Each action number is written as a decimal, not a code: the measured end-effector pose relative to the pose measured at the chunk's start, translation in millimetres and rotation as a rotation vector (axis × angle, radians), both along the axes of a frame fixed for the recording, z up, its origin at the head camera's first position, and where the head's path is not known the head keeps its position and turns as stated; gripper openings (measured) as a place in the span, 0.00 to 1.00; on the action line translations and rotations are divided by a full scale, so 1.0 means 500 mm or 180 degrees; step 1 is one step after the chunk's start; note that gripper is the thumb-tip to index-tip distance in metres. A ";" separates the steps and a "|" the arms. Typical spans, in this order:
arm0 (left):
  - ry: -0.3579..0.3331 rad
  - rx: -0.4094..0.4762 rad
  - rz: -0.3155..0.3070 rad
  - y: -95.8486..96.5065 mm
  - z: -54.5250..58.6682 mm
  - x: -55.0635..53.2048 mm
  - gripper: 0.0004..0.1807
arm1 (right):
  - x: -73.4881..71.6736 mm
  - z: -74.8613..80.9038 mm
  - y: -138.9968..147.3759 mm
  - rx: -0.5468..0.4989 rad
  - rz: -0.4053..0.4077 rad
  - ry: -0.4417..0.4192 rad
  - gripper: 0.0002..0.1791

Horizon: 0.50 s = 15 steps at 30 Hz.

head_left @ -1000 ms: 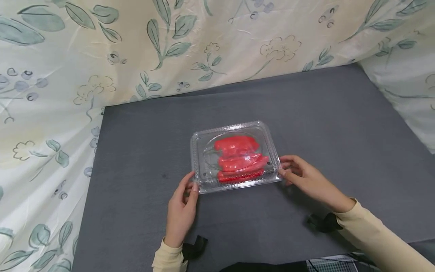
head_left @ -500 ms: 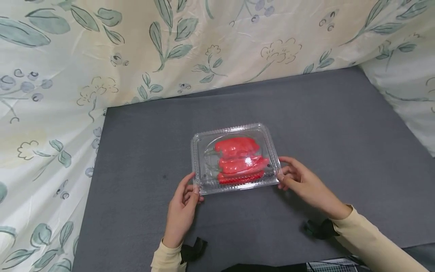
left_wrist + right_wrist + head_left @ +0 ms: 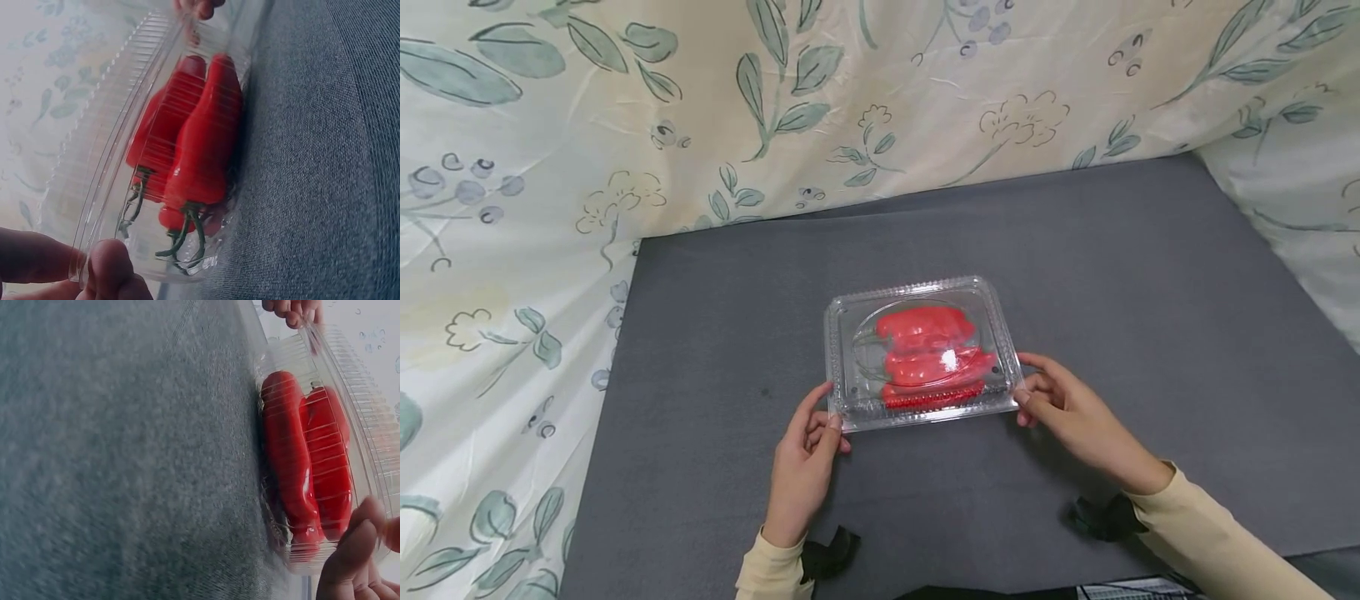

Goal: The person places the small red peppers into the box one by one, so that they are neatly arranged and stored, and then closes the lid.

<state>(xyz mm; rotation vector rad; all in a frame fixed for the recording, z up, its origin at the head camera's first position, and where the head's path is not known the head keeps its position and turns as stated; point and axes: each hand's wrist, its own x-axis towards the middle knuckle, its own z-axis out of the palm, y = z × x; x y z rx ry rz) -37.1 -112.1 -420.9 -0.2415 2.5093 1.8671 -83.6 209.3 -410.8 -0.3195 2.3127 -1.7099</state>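
A clear plastic clamshell container (image 3: 850, 312) sits on the grey cloth with its lid over several long red peppers (image 3: 925, 323). Green stems (image 3: 195, 234) show at the peppers' left ends. My left hand (image 3: 801, 467) pinches the rim at the near left corner, thumb on one side and a finger on the other. At the near right corner, my right hand (image 3: 1086, 421) pinches the rim between thumb (image 3: 353, 553) and forefinger. The wrist views show the container's base low against the cloth; whether it touches is unclear.
A grey cloth (image 3: 722, 325) covers the table. Patterned curtain fabric (image 3: 700, 108) hangs along the back and left, and more at the right. A dark strap (image 3: 830, 552) is at the left wrist, another dark piece (image 3: 1105, 517) at the right.
The head view has shifted slightly, so everything sits a little lower in it. Both hands stay at the container's corners, with the right fingers slightly more curled. The container's position on the cloth hardly differs.
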 end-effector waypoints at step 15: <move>0.0000 0.0146 0.0045 0.001 -0.002 -0.005 0.23 | 0.000 -0.010 -0.006 -0.0202 -0.0205 -0.0225 0.26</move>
